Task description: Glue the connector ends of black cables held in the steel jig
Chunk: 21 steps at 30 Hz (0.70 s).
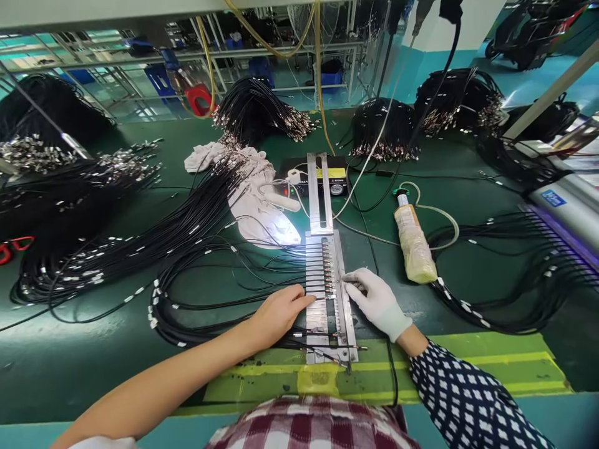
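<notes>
- Two hands work at a long slotted silver metal jig plate (327, 293) that lies lengthwise on the dark green bench mat (140, 349), its near end over a strip of yellow-green tape (468, 368).
- Bare left hand (278, 312): it lies palm down at the plate's left edge, fingers together and stretched toward the slots, the fingertips pressing a thin black cable (234, 305) into one slot. No pinch shows.
- Right hand in a white knit glove (377, 299): it rests on the plate's right rail, fingers curled and drawn together at the cable tips; whether it pinches a tip cannot be told. A dark sleeve with white dots covers the forearm.
- Many cables already sit side by side in the upper slots, their small metal ends lined up along the plate's middle channel; a few more cross the plate near its lower end.
- Beyond the plate, touching its far end, stands a narrow upright-lying silver metal bar frame (321, 193) in front of a small black box with a yellow label (334, 178).
- Left of that lies a crumpled white cloth (248, 187) with a bright lamp glare on it.
- Right of the plate, near but apart, lies a plastic squeeze bottle wrapped in yellowish tape (414, 246), with a thin pale hose looping from its top.
- Loose loops and thick bundles of black cables with silver connectors (93, 249) spread across the left of the mat, with more bundles (384, 128) at the far edge and right.
</notes>
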Available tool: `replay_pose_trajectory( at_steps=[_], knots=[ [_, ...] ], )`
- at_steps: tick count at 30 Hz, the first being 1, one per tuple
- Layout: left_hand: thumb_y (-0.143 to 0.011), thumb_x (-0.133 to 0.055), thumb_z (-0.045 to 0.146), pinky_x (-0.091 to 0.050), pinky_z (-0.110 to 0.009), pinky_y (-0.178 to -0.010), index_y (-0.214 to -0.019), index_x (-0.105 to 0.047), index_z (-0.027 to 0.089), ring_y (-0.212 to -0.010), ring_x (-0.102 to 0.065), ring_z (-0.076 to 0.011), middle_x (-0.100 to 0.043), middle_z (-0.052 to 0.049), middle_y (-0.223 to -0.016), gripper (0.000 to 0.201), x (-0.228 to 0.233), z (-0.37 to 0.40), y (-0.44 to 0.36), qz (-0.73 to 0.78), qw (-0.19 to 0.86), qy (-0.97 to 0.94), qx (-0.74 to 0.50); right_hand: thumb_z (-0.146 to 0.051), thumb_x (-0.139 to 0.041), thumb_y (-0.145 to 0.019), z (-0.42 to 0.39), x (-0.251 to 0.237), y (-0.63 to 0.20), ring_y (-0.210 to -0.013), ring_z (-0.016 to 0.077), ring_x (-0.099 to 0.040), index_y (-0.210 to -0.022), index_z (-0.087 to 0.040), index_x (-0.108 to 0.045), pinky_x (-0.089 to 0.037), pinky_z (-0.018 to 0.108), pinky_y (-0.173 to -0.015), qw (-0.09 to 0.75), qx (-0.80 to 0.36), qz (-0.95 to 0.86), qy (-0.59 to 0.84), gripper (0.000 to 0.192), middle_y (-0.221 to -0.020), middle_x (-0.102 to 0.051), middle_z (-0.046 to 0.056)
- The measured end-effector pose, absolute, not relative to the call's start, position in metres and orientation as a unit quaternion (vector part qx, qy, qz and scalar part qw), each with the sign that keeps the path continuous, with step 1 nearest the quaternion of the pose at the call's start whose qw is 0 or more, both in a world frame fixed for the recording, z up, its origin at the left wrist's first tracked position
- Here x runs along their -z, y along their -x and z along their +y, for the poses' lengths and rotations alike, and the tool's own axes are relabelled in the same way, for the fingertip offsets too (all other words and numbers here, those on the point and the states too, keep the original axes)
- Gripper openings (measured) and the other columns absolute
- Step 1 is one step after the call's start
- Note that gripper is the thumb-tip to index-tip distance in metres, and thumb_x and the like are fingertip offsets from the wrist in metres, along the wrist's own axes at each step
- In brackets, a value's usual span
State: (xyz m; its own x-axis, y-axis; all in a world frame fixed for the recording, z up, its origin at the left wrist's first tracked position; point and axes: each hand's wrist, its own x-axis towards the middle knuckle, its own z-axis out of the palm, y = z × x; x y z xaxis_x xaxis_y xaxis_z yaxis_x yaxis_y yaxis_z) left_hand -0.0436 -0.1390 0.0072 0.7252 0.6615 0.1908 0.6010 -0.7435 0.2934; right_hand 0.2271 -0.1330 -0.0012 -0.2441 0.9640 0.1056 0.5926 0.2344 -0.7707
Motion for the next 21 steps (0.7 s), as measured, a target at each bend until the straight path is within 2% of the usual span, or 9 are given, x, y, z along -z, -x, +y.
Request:
replay_pose_trajectory(
  at_steps=[5, 13, 19, 21],
  knots=[
    [-0.097, -0.030, 0.010, -0.049, -0.026, -0.068, -0.112, -0.063, 0.015, -0.074, -0.053, -0.0166, -0.056, -0.007, -0.084, 0.036, -0.012, -0.136, 0.040, 0.318, 0.035, -0.937, -0.139, -0.028, -0.052, -0.093, -0.132, 0.001, -0.227, -0.089, 0.0193, -0.064, -0.098, -0.024, -0.065, -0.052, 0.034, -0.081, 0.301, -0.302, -0.730, 0.534, 0.015, -0.095, -0.066, 0.003],
    [-0.096, -0.032, 0.008, -0.051, -0.031, -0.073, -0.114, -0.060, 0.014, -0.081, -0.055, -0.0192, -0.059, -0.010, -0.093, 0.034, -0.014, -0.133, 0.040, 0.293, 0.003, -0.948, -0.126, -0.027, -0.052, -0.093, -0.131, 0.000, -0.227, -0.085, 0.0183, -0.064, -0.098, -0.024, -0.066, -0.052, 0.033, -0.078, 0.296, -0.300, -0.733, 0.534, 0.015, -0.093, -0.066, 0.003],
    [-0.099, -0.035, 0.014, -0.050, -0.027, -0.080, -0.115, -0.059, 0.016, -0.088, -0.057, -0.0157, -0.061, -0.009, -0.098, 0.029, 0.001, -0.129, 0.042, 0.307, 0.145, -0.919, -0.200, -0.027, -0.052, -0.093, -0.130, 0.001, -0.227, -0.087, 0.0184, -0.063, -0.098, -0.025, -0.065, -0.051, 0.032, -0.079, 0.291, -0.304, -0.731, 0.536, 0.014, -0.093, -0.066, 0.002],
    [-0.099, -0.037, 0.014, -0.049, -0.028, -0.081, -0.113, -0.061, 0.018, -0.091, -0.056, -0.0160, -0.061, -0.009, -0.100, 0.029, 0.006, -0.131, 0.045, 0.311, 0.144, -0.913, -0.221, -0.028, -0.052, -0.093, -0.130, 0.001, -0.227, -0.086, 0.0184, -0.062, -0.098, -0.025, -0.065, -0.051, 0.032, -0.078, 0.286, -0.307, -0.731, 0.538, 0.015, -0.094, -0.066, 0.002]
  ],
)
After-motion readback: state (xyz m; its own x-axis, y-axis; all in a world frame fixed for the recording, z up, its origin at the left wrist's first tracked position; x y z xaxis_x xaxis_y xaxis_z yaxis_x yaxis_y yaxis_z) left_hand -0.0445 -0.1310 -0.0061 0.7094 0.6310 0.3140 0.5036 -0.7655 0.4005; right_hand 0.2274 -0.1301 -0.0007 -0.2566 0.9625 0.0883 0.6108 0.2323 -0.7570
